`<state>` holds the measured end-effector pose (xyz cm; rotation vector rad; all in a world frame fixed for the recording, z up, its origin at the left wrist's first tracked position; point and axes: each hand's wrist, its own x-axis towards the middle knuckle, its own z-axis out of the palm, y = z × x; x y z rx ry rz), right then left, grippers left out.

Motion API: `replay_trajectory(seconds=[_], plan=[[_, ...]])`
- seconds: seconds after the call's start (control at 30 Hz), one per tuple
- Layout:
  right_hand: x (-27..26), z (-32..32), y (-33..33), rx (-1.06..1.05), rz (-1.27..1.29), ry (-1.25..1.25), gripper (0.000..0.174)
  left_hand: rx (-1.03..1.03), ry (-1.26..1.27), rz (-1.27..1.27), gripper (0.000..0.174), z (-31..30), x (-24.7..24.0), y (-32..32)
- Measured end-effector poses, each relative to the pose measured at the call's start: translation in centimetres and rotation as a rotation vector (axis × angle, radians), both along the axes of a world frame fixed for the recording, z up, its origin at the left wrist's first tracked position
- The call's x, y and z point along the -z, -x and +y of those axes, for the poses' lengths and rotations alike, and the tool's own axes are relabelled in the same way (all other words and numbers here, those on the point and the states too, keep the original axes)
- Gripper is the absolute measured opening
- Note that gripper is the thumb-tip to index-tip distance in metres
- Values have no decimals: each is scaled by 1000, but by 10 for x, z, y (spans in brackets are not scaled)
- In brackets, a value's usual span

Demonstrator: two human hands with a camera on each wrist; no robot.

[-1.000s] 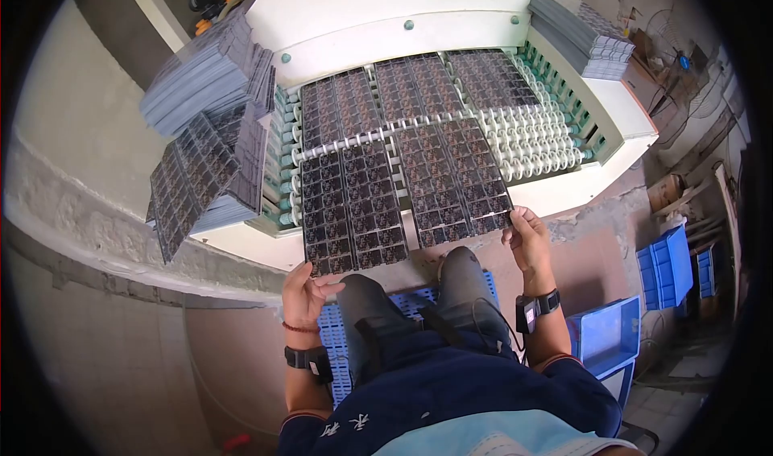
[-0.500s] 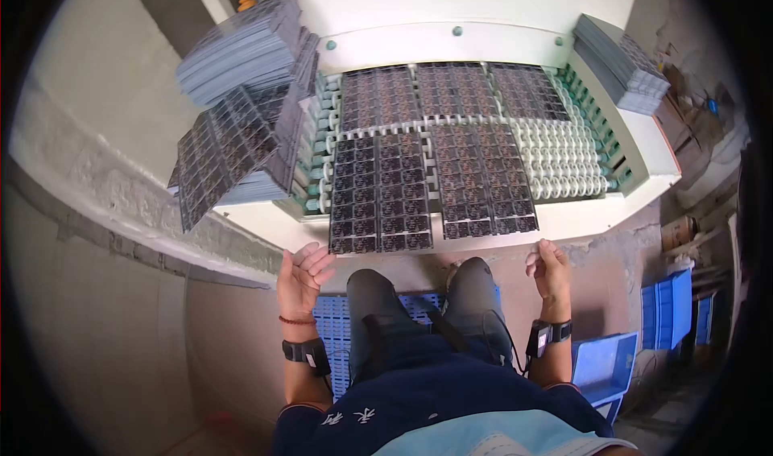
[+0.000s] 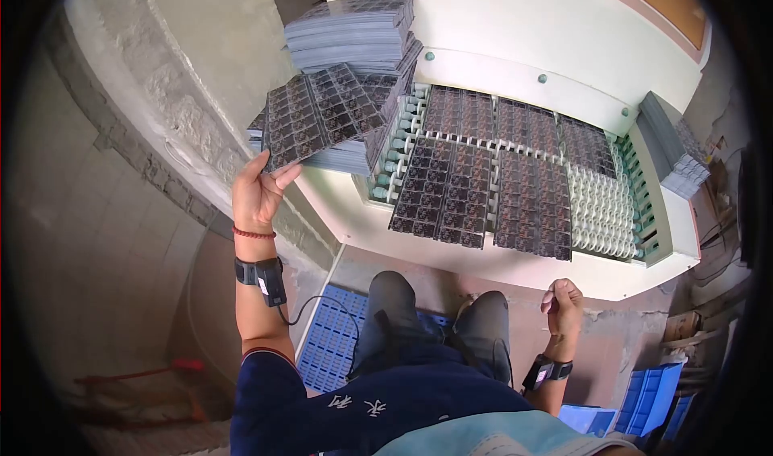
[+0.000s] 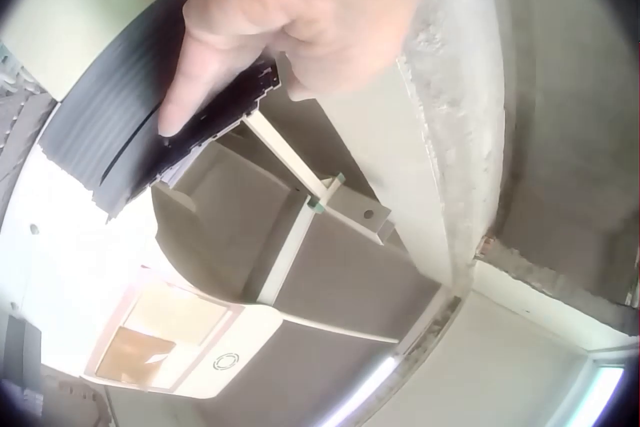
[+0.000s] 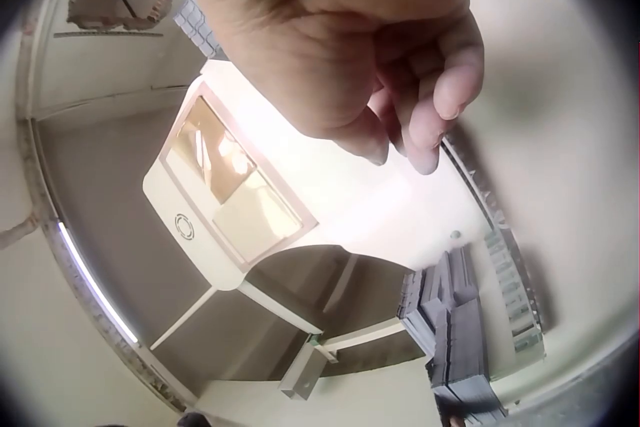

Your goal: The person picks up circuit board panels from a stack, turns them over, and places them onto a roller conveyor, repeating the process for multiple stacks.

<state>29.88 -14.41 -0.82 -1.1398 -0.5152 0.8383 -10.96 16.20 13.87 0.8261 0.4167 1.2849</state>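
My left hand [image 3: 258, 197] pinches the near corner of a dark circuit board panel [image 3: 318, 111] between thumb and fingers. That panel lies askew over a stack of like panels [image 3: 354, 156] left of the rollers. In the left wrist view, the hand [image 4: 290, 22] reaches over the dark panel edge [image 4: 215, 119]. My right hand [image 3: 566, 311] hangs in front of the machine with loosely curled fingers, holding nothing. On the roller conveyor [image 3: 602, 206], several circuit board panels lie in two rows; the near-row panels [image 3: 441, 192] overhang its front edge.
A taller stack of panels [image 3: 348, 33] stands behind at the left, another stack [image 3: 675, 146] on the machine's right side. The white machine hood [image 3: 515, 33] rises beyond the rollers. A rough wall ledge [image 3: 193, 94] runs along the left. Blue crates [image 3: 649, 398] stand low at the right.
Both hands have let go of the near-row panels on the rollers. My left hand has moved left and up to the askew panel; the head view has swung left.
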Motion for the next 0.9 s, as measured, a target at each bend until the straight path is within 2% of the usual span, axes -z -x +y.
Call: replay_trajectory(seconds=[0.2,0.27,0.3,0.4,0.43,0.53,0.6,0.67,0.73,0.77,0.8,0.87,0.9], plan=[[-7,-10,-2,29,-15,-15,21,-106,-197,64,24,-42,-8,-13],[-15,-9,2,-18,-19,-39,20,-41,-212,76,26,-65,-11,-21],[-20,-8,5,22,-13,-33,20,-17,-219,88,27,-78,-11,-26],[-39,1,19,-123,-87,-84,18,28,-227,124,30,-114,-2,-45],[-45,3,24,-171,-107,-98,18,136,-215,87,29,-123,3,-49],[-65,10,44,-197,-116,-157,20,233,-74,6,29,-153,18,-82],[-71,8,53,-183,-152,-158,23,288,-44,38,29,-161,41,-97],[-71,3,53,-179,-190,-159,25,446,-68,76,30,-166,57,-109],[-65,-3,51,-149,-373,48,26,482,-51,134,26,-171,69,-121],[-57,-1,54,-57,-407,11,24,488,-49,133,26,-171,76,-124],[-62,-2,58,-51,-405,16,24,475,-9,162,26,-169,85,-126],[-75,-5,66,111,-979,300,24,468,32,195,25,-168,95,-131],[-75,-2,67,255,-1209,214,24,466,22,218,25,-167,98,-132]])
